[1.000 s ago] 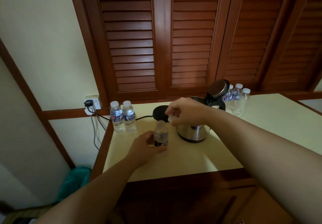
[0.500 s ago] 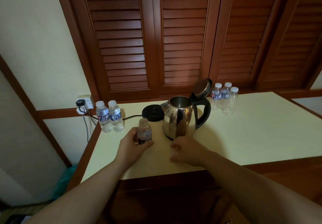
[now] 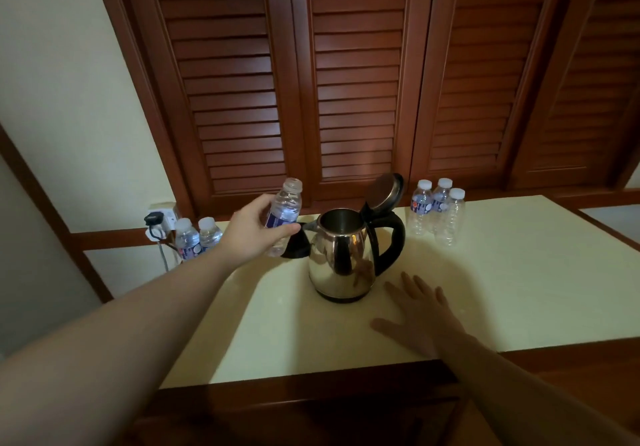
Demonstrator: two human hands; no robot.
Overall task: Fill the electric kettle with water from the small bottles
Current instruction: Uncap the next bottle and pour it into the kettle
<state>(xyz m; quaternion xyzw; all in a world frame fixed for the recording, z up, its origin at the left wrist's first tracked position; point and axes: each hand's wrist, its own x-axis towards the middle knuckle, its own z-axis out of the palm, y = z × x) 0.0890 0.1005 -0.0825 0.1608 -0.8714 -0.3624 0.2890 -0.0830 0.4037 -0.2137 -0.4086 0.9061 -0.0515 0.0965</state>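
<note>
So the left hand (image 3: pixel 254 234) has its fingers wrapped around an uncapped bottle (image 3: pixel 284 215), lifted clear of the tabletop (image 3: pixel 519 272) and sitting at about 10 o'clock from the kettle (image 3: pixel 341 255). It's leaning a bit toward the kettle but not over the mouth yet, and nothing is coming out. There's water in it, though I can't tell how much.

The kettle is standing on the tabletop, not on its black base (image 3: pixel 294 246), which is just behind it at roughly 9 o'clock, partly hidden by the hand. The lid (image 3: pixel 384 192) is flipped up and the opening faces the camera, so it's ready to take water. Can't see any water level inside, too dark in there.

The right hand (image 3: pixel 420 314) is flat on the tabletop at about 5 o'clock from the kettle, fingers spread and relaxed, holding nothing, near the kettle but not touching it.

Progress-wise, I'd call this the start of a pour: cap is off, lid is open, pouring not yet begun. Two capped bottles (image 3: pixel 197 237) are at the far left by the wall socket (image 3: pixel 162 218), and three more bottles (image 3: pixel 437 211) sit at 1 o'clock past the handle. Those three look see-through enough that they might be drained already, but honestly I can't say for sure.
</note>
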